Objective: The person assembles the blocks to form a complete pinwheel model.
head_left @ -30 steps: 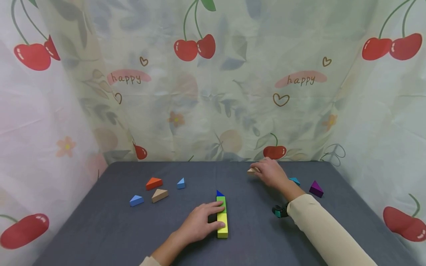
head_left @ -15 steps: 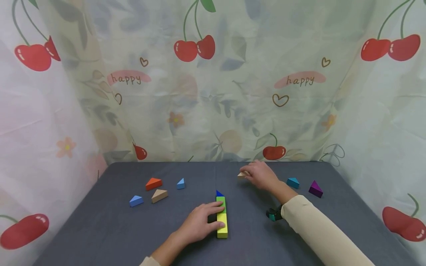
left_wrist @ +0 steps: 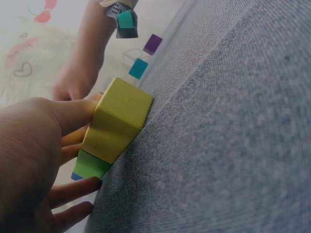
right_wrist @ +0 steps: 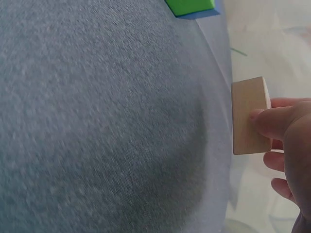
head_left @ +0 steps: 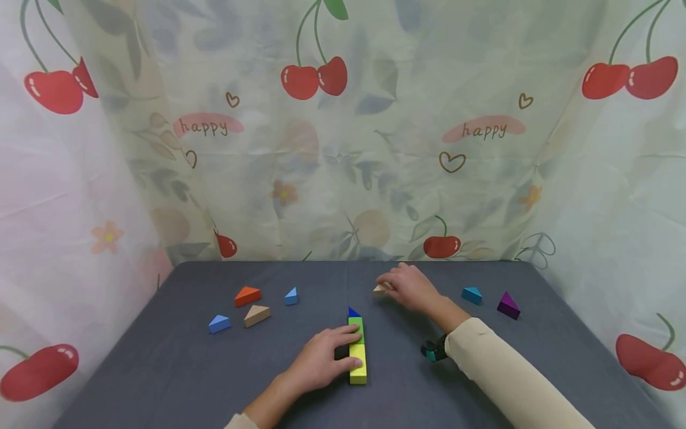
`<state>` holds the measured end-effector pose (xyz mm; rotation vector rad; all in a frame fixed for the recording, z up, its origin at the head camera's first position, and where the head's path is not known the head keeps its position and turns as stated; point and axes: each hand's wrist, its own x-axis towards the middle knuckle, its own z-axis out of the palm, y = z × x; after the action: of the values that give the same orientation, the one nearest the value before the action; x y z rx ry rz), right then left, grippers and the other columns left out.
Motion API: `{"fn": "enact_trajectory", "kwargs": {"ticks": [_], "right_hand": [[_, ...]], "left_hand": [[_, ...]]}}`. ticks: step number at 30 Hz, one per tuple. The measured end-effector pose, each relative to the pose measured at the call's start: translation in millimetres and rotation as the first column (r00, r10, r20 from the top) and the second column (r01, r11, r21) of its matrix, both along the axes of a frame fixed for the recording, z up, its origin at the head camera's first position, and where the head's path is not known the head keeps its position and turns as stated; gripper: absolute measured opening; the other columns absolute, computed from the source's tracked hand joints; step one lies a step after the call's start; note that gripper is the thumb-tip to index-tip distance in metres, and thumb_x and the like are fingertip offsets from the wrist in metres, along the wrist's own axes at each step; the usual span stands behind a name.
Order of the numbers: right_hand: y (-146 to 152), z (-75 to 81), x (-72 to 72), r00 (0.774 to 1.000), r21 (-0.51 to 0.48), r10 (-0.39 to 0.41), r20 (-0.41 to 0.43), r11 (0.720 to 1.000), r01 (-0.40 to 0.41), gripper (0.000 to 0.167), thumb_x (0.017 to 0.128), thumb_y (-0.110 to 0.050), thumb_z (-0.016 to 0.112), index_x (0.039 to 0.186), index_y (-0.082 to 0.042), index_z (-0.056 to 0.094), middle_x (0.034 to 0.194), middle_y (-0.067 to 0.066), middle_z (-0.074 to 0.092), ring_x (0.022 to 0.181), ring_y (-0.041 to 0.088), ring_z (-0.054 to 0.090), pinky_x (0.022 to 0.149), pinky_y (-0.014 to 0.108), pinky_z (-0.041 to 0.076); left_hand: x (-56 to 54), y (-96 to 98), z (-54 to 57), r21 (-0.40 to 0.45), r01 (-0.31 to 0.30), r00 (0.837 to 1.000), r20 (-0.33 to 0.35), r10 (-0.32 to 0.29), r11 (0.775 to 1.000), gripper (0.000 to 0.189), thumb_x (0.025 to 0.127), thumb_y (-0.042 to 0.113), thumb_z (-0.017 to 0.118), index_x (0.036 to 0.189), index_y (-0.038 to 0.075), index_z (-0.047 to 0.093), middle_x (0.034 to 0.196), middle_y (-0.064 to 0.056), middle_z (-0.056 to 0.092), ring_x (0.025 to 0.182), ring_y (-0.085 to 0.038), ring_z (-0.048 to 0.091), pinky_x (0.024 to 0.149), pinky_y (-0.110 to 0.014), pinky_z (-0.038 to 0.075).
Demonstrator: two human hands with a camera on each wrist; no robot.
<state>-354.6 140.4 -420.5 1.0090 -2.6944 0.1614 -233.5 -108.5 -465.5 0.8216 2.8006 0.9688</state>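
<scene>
A yellow block (head_left: pixel 358 364), a green block (head_left: pixel 356 328) and a small blue triangular block (head_left: pixel 353 312) lie end to end in a row on the dark grey table. My left hand (head_left: pixel 321 358) rests at this row from the left, thumb on the yellow block and fingertips on the green one. In the left wrist view the thumb lies along the yellow block (left_wrist: pixel 121 104). Beyond the row, to its right, my right hand (head_left: pixel 409 287) pinches a plain wooden triangular block (head_left: pixel 380 289). Its thumb presses the broad face of the wooden block (right_wrist: pixel 249 121) in the right wrist view.
On the left lie an orange-red triangular block (head_left: pixel 248 296), a second wooden one (head_left: pixel 257 316) and two light blue ones, (head_left: pixel 220 324) the nearer. A teal triangular block (head_left: pixel 472 295) and a purple one (head_left: pixel 508 305) lie right. A patterned curtain (head_left: pixel 343 179) hangs behind.
My right hand has moved left and slightly nearer with the wooden triangular block, uncovering the teal block. My left hand and the row have stayed in place.
</scene>
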Motion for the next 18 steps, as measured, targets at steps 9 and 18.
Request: {"fn": "enact_trajectory", "kwargs": {"ticks": [9, 18], "right_hand": [[-10, -10.2, 2.3, 0.999, -0.004, 0.037, 0.034, 0.999, -0.037, 0.024, 0.088, -0.016, 0.074, 0.112, -0.016, 0.073, 0.099, 0.0, 0.069, 0.088, 0.022, 0.054, 0.078, 0.042, 0.046], [-14, -21.3, 5.1, 0.995, 0.02, 0.092, 0.035, 0.995, -0.093, 0.022, 0.089, -0.015, 0.071, 0.112, -0.018, 0.074, 0.1, -0.001, 0.069, 0.089, 0.022, 0.055, 0.079, 0.043, 0.046]], "left_hand": [[0.2, 0.4, 1.6, -0.003, 0.0, 1.0, 0.003, 0.0, 1.0, 0.058, 0.089, 0.053, 0.063, 0.138, 0.023, 0.058, 0.146, 0.012, 0.045, 0.131, -0.024, 0.044, 0.103, -0.053, 0.036], [0.0, -0.9, 1.5, 0.003, 0.005, 1.0, 0.006, -0.005, 1.0, 0.057, 0.09, 0.051, 0.064, 0.138, 0.022, 0.057, 0.146, 0.011, 0.045, 0.132, -0.024, 0.044, 0.103, -0.053, 0.036]]}}
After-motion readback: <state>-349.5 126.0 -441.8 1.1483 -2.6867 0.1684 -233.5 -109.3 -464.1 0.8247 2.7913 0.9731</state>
